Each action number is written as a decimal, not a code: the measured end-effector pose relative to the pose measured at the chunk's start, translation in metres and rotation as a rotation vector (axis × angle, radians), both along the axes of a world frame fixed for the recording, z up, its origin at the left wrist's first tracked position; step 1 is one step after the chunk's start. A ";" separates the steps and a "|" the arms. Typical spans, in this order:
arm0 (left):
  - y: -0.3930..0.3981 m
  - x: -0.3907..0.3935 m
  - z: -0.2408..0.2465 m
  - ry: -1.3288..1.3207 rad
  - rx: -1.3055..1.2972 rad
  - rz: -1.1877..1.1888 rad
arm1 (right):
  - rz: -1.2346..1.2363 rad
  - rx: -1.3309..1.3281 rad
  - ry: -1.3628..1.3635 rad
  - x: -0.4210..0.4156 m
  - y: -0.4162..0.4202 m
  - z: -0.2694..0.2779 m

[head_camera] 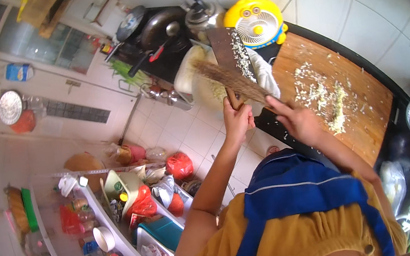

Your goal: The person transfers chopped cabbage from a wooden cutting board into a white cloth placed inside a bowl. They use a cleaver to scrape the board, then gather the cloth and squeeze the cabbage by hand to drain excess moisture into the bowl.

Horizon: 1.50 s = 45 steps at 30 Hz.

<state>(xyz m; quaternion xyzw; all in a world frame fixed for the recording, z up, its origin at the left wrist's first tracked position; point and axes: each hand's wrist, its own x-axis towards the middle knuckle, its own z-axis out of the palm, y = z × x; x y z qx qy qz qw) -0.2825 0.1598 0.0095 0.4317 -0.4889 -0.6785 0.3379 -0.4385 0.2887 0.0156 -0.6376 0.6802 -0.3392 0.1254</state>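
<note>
My left hand [238, 120] grips the wooden handle of a cleaver [223, 45], whose dark, broad blade carries pale chopped bits along one side. In my right hand [298, 120] is a long brown tool [227, 77], blurred by motion; whether it is a second blade or a brush I cannot tell. It crosses in front of the cleaver near its handle. Beneath both lies a pale bowl [204, 89], partly hidden, with chopped bits inside. To the right, chopped pale vegetable [338, 109] is scattered over a wooden cutting board [377, 101].
Behind the bowl stand a metal kettle [204, 16] and a yellow toy-like fan [256, 23]. A wok [161, 27] sits on the stove to the left. White cloth or plastic [266, 73] lies beside the bowl. Shelves [126, 239] with containers stand at lower left.
</note>
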 end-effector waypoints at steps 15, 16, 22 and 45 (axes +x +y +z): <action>-0.003 0.067 -0.007 -0.045 0.206 0.125 | -0.091 0.424 0.145 -0.006 -0.101 -0.037; -0.002 0.072 -0.005 -0.071 0.173 0.106 | -0.093 0.452 0.130 -0.011 -0.098 -0.028; -0.006 0.104 0.010 -0.794 -0.774 0.123 | -0.166 0.041 -0.101 -0.036 -0.064 -0.008; -0.005 0.127 0.076 -1.448 -1.276 -0.199 | -0.047 0.438 0.277 -0.025 -0.070 0.000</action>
